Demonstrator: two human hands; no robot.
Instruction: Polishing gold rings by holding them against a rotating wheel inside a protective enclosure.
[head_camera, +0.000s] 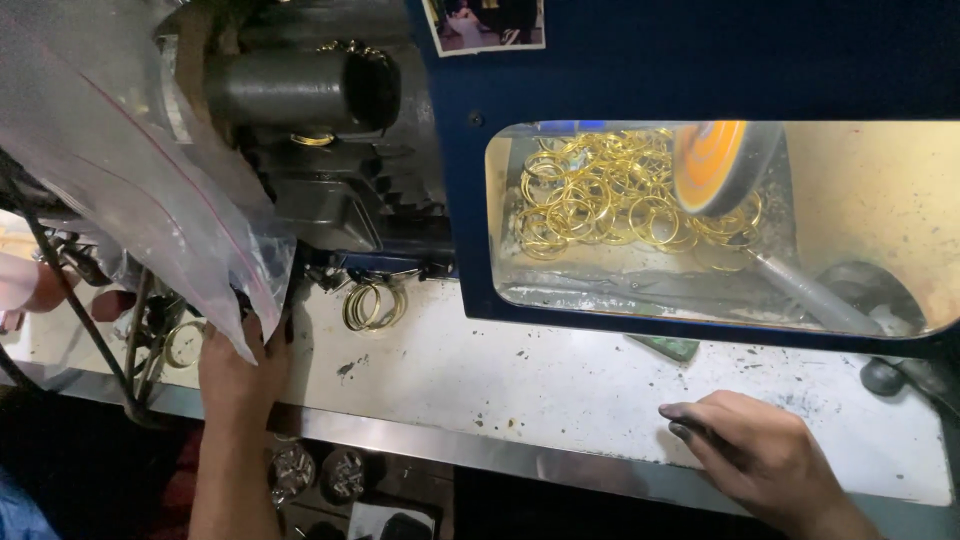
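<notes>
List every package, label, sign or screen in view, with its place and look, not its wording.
Clear plastic zip bag: upper left, crumpled, pinkish seal line, above the left hand.
Photo print: top centre, stuck on the blue machine housing, white-bordered rectangle, cut off by the frame.
No screens.

Single head-worn view, aimed steeply down and forward over stained white metal workbench (520, 385). Close range: bench front edge cut off at bottom, blue machine housing with lit window (700, 60) filling top. Wearer's forearms entered from below. No second view, so no overlap.
</notes>
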